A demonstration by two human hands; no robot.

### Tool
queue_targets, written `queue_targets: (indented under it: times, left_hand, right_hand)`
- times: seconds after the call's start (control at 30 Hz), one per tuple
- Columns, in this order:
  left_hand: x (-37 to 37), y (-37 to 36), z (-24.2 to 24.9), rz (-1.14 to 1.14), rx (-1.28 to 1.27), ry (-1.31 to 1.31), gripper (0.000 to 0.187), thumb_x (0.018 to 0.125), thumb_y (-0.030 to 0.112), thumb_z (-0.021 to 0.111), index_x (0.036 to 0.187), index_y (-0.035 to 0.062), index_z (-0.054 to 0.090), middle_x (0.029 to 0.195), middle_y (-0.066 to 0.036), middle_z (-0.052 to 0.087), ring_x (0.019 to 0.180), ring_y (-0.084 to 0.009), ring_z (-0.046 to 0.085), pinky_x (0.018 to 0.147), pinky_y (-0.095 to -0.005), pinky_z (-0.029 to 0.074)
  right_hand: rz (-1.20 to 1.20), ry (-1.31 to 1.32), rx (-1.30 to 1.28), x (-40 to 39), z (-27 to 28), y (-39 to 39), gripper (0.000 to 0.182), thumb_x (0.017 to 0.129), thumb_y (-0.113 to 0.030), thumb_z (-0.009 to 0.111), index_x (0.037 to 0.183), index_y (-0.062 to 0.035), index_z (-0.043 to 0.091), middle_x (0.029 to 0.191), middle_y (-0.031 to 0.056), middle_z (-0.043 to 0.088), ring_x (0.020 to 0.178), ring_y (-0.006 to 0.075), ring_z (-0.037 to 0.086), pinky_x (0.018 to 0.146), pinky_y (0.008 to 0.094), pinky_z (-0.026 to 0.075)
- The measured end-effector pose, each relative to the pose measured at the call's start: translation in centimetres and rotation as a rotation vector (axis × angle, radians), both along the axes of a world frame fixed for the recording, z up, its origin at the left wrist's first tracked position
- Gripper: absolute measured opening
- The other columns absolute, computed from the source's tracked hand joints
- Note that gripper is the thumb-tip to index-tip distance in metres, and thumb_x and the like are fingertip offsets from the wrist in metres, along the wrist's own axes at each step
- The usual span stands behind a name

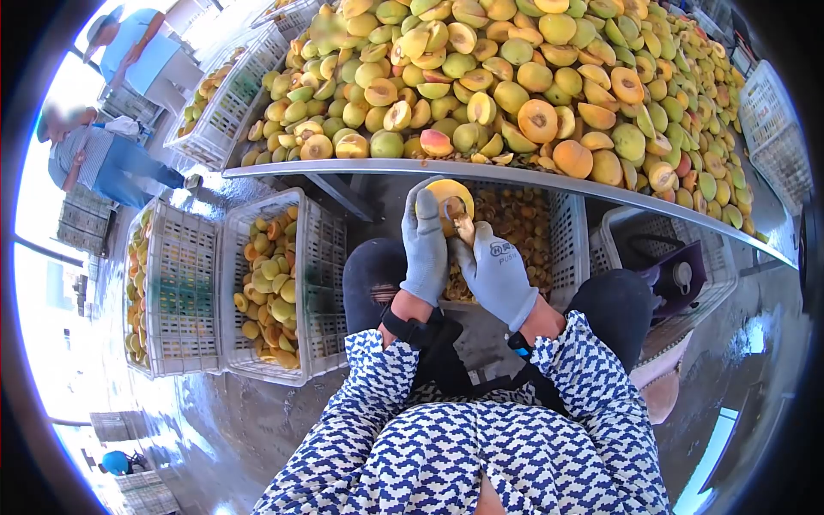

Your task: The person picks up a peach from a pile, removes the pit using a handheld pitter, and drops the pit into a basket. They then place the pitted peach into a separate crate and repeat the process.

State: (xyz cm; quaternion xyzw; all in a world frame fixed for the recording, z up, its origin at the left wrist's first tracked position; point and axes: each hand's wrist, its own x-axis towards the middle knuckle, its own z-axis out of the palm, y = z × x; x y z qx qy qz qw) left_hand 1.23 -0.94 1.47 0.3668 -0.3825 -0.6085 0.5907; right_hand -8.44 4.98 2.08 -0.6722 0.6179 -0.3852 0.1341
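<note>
My left hand [423, 253], in a grey glove, is closed around a halved yellow peach [448, 190], its cut face turned up. The peach is held just below the front edge of the heaped table. My right hand [499, 273], gloved too, is closed with its fingertips at the hollow of that peach. A pale brownish piece [464, 230] shows between its fingers and the fruit; I cannot tell what it is. Under both hands stands a crate with pits and scraps [515, 227], partly hidden by them.
A metal-edged table [515, 178] bears a large heap of halved peaches [532, 77]. Left of my knees are white crates [322, 257] of peach halves. On the right is a crate [717, 287] beside a purple container [682, 276]. Two people [142, 51] stand at far left.
</note>
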Motion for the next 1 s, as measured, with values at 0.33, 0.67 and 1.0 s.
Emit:
queue_targets:
  times: [0.33,0.67,1.0]
  left_hand:
    - [0.6,-0.1,-0.6,0.005,-0.168,-0.164,0.040,0.092,0.040,0.049,0.107,0.0030,0.054,0.098,-0.004,0.058,0.088,-0.0103,0.053,0.079,-0.0240,0.044]
    - [1.5,0.7,-0.1,-0.076,-0.152,-0.311,0.042,0.092,0.041,0.048,0.105,0.0021,0.056,0.091,-0.003,0.059,0.083,-0.0095,0.054,0.075,-0.0234,0.045]
    - [1.2,0.8,0.7,-0.217,-0.135,-0.216,0.053,0.090,0.053,0.043,0.105,0.0043,0.056,0.090,-0.003,0.059,0.079,-0.0097,0.054,0.072,-0.0237,0.046]
  right_hand:
    - [0.238,-0.419,0.124,-0.3,-0.3,-0.3,0.022,0.087,-0.019,0.055,0.088,0.0028,0.052,0.070,0.0217,0.059,0.065,0.0382,0.058,0.058,0.0414,0.046]
    - [0.408,-0.717,0.809,-2.6,3.5,0.1,0.027,0.090,-0.024,0.051,0.086,0.0026,0.052,0.059,0.0038,0.051,0.040,0.0102,0.048,0.037,0.0252,0.038]
    - [0.622,-1.575,1.105,-2.6,2.9,1.1,0.036,0.091,-0.044,0.048,0.084,-0.0089,0.050,0.048,-0.0050,0.034,0.032,0.0070,0.030,0.033,0.0221,0.025]
